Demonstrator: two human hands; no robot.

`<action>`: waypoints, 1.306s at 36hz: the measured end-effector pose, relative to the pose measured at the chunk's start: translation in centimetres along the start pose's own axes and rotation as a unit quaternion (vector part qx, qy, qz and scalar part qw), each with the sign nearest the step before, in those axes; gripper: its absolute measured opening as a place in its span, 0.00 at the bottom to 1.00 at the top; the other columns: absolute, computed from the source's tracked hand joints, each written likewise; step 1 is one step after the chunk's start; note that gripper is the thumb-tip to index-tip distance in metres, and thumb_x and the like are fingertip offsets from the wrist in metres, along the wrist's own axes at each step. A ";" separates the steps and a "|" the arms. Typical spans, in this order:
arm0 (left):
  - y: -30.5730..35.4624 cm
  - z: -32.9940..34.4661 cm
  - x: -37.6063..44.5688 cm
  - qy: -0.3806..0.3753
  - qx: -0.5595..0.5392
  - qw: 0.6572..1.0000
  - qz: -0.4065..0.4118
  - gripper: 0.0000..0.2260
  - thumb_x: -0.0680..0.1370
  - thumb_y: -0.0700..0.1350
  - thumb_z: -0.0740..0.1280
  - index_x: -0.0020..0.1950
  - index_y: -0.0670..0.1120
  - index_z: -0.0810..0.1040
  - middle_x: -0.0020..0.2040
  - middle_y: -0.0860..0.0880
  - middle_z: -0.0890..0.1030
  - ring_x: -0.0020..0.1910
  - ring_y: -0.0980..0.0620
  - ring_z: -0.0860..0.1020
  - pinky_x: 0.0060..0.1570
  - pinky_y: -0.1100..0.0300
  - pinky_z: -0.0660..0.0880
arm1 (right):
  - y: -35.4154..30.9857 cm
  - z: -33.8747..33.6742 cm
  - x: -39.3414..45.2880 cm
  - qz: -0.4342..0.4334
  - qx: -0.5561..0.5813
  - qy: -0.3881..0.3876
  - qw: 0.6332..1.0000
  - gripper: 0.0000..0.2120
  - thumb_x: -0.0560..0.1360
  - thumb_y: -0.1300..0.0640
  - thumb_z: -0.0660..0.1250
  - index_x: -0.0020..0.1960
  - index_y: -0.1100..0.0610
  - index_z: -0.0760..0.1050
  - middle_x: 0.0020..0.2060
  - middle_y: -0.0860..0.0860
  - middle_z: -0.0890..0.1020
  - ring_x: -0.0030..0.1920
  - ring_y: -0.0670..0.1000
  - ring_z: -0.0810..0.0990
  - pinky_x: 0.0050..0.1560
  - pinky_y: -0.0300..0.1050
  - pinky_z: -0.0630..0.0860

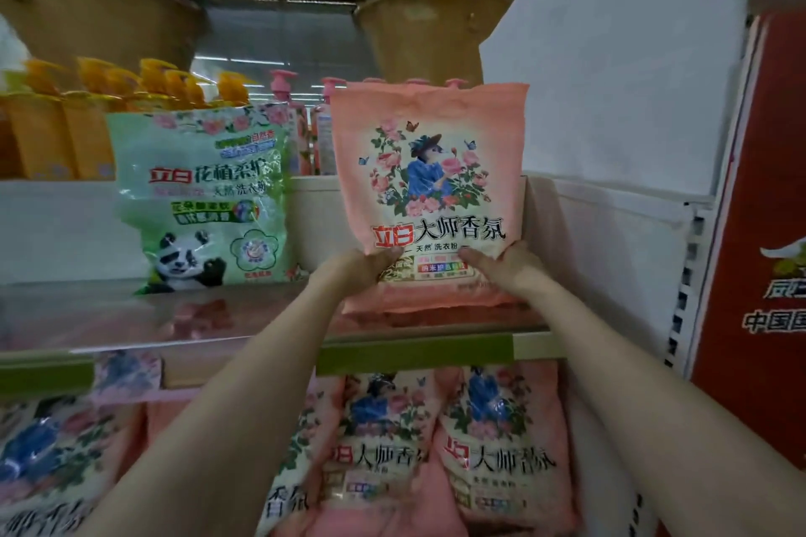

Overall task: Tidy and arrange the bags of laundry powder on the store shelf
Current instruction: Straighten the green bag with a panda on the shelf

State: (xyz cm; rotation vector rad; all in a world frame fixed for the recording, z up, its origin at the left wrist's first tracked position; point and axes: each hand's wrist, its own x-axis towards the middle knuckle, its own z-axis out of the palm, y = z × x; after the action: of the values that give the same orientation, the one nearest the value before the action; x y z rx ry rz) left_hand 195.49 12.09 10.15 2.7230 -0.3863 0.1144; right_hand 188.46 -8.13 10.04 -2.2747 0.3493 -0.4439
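Note:
A pink bag of laundry powder with a flower picture stands upright at the right end of the middle shelf. My left hand grips its lower left side, thumb on the front. My right hand grips its lower right side the same way. A green bag with a panda stands upright to its left, with a gap between them. Several more pink bags lie on the shelf below.
Orange pump bottles and pink pump bottles line the higher shelf behind. A white panel closes the shelf's right end, with a red sign beyond it. A green price strip runs along the shelf front.

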 end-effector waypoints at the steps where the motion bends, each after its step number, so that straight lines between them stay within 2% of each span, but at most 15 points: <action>1: 0.1 0.3 -0.2 0.005 -0.031 0.999 -0.018 0.30 0.77 0.66 0.53 0.72 0.48 0.67 0.67 0.41 0.73 0.63 0.42 0.75 0.62 0.49 0.73 | 0.0 0.1 0.0 0.015 -0.001 -0.001 1.000 0.39 0.72 0.38 0.65 0.71 0.62 0.60 0.67 0.55 0.71 0.65 0.58 0.73 0.61 0.46 0.71; 4: 0.2 1.0 -0.9 0.061 0.003 0.997 -0.046 0.30 0.75 0.68 0.53 0.68 0.50 0.71 0.62 0.44 0.77 0.57 0.43 0.77 0.55 0.50 0.74 | -0.1 0.9 -0.3 0.041 -0.007 0.016 0.999 0.41 0.69 0.32 0.65 0.71 0.60 0.63 0.65 0.54 0.74 0.62 0.58 0.75 0.59 0.48 0.74; 6: 0.9 1.1 -2.1 0.107 -0.026 0.990 -0.083 0.30 0.74 0.67 0.56 0.66 0.46 0.69 0.60 0.44 0.77 0.57 0.43 0.77 0.59 0.49 0.72 | -0.2 1.2 -0.5 0.069 -0.044 0.048 0.995 0.46 0.64 0.28 0.64 0.70 0.58 0.64 0.67 0.57 0.72 0.64 0.59 0.72 0.62 0.53 0.73; 8: 1.2 0.8 -3.3 0.157 -0.041 0.983 -0.084 0.26 0.75 0.62 0.60 0.64 0.44 0.69 0.59 0.44 0.77 0.57 0.43 0.77 0.61 0.48 0.71 | -0.6 1.4 -0.9 0.084 -0.070 0.108 0.988 0.49 0.64 0.30 0.67 0.73 0.60 0.58 0.69 0.59 0.65 0.69 0.61 0.66 0.65 0.59 0.69; 10: 1.0 0.5 -4.1 0.157 -0.010 0.985 -0.072 0.20 0.77 0.55 0.60 0.62 0.43 0.69 0.57 0.44 0.78 0.55 0.44 0.78 0.59 0.48 0.72 | -1.3 1.5 -1.7 0.064 -0.070 0.180 0.979 0.48 0.64 0.37 0.73 0.72 0.61 0.56 0.67 0.60 0.66 0.66 0.61 0.68 0.62 0.60 0.71; 12: 0.3 -0.1 -5.0 0.129 0.051 0.989 -0.041 0.16 0.79 0.53 0.59 0.59 0.42 0.70 0.54 0.45 0.78 0.53 0.45 0.78 0.58 0.50 0.74 | -1.9 1.7 -2.6 0.026 -0.087 0.228 0.969 0.40 0.68 0.47 0.74 0.70 0.62 0.58 0.64 0.60 0.71 0.61 0.61 0.74 0.55 0.57 0.76; 15: -0.9 -1.4 -6.2 0.102 0.132 0.986 0.000 0.12 0.78 0.50 0.61 0.53 0.42 0.74 0.49 0.46 0.79 0.50 0.47 0.80 0.55 0.51 0.77 | -2.7 2.4 -3.8 -0.018 -0.137 0.235 0.962 0.19 0.77 0.61 0.62 0.66 0.63 0.62 0.57 0.59 0.76 0.53 0.61 0.78 0.44 0.50 0.75; 17: -1.9 -2.3 -6.7 0.095 0.147 0.985 0.011 0.10 0.77 0.48 0.63 0.52 0.42 0.75 0.50 0.45 0.80 0.51 0.46 0.80 0.54 0.52 0.78 | -3.2 3.2 -4.7 -0.047 -0.167 0.202 0.964 0.14 0.78 0.61 0.60 0.62 0.61 0.64 0.51 0.57 0.78 0.48 0.59 0.79 0.42 0.49 0.75; 20: -4.4 -4.2 -7.9 0.075 0.151 0.986 0.018 0.11 0.76 0.47 0.64 0.53 0.41 0.76 0.52 0.43 0.79 0.51 0.44 0.79 0.52 0.51 0.78 | -6.0 5.3 -6.0 -0.112 -0.170 0.079 0.976 0.13 0.77 0.59 0.61 0.60 0.59 0.66 0.46 0.55 0.79 0.46 0.56 0.78 0.46 0.51 0.77; 24: -8.5 -6.9 -9.7 0.052 0.165 0.984 0.032 0.15 0.76 0.49 0.64 0.57 0.40 0.76 0.55 0.41 0.79 0.55 0.41 0.78 0.49 0.52 0.75 | -10.9 8.5 -7.7 -0.176 -0.164 -0.049 0.969 0.17 0.73 0.54 0.66 0.60 0.59 0.69 0.55 0.57 0.78 0.55 0.57 0.77 0.52 0.47 0.73; 29: -16.2 -10.7 -13.6 0.091 0.183 0.979 -0.012 0.15 0.77 0.49 0.63 0.57 0.40 0.75 0.56 0.41 0.79 0.55 0.41 0.77 0.46 0.55 0.72 | -17.3 14.9 -9.9 -0.223 -0.160 -0.125 0.953 0.23 0.74 0.53 0.66 0.66 0.59 0.65 0.62 0.57 0.74 0.60 0.58 0.74 0.58 0.46 0.73; 33: -24.5 -14.0 -17.3 0.105 0.165 0.978 -0.074 0.13 0.76 0.47 0.63 0.56 0.40 0.75 0.55 0.40 0.79 0.54 0.41 0.77 0.50 0.53 0.74 | -22.6 20.4 -13.0 -0.269 -0.198 -0.160 0.929 0.20 0.75 0.51 0.65 0.62 0.60 0.66 0.61 0.60 0.72 0.59 0.59 0.73 0.54 0.49 0.72; 37: -32.7 -17.0 -22.0 0.117 0.147 0.973 -0.135 0.13 0.75 0.46 0.65 0.54 0.39 0.77 0.54 0.40 0.80 0.53 0.42 0.78 0.51 0.52 0.75 | -27.9 25.8 -16.8 -0.317 -0.197 -0.197 0.907 0.20 0.77 0.53 0.63 0.65 0.60 0.65 0.60 0.59 0.74 0.57 0.59 0.74 0.57 0.54 0.75; 44: -43.9 -22.1 -30.0 0.180 0.131 0.951 -0.213 0.15 0.75 0.48 0.64 0.57 0.41 0.76 0.57 0.39 0.79 0.56 0.40 0.77 0.54 0.52 0.74 | -37.5 33.4 -23.6 -0.407 -0.167 -0.174 0.881 0.21 0.74 0.56 0.66 0.65 0.60 0.66 0.58 0.60 0.77 0.58 0.59 0.76 0.54 0.47 0.72; 47: -47.2 -23.9 -32.2 0.192 0.156 0.941 -0.233 0.17 0.74 0.49 0.65 0.59 0.40 0.75 0.58 0.39 0.78 0.58 0.41 0.76 0.53 0.53 0.74 | -40.5 36.5 -26.1 -0.436 -0.143 -0.180 0.870 0.22 0.75 0.55 0.65 0.66 0.60 0.65 0.59 0.60 0.76 0.59 0.59 0.75 0.55 0.48 0.72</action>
State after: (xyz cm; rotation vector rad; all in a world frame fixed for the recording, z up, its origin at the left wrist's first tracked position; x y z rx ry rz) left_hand 177.33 71.33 10.71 2.9176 0.4215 0.6063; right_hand 184.64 52.16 11.49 -2.6446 -0.9007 -0.4027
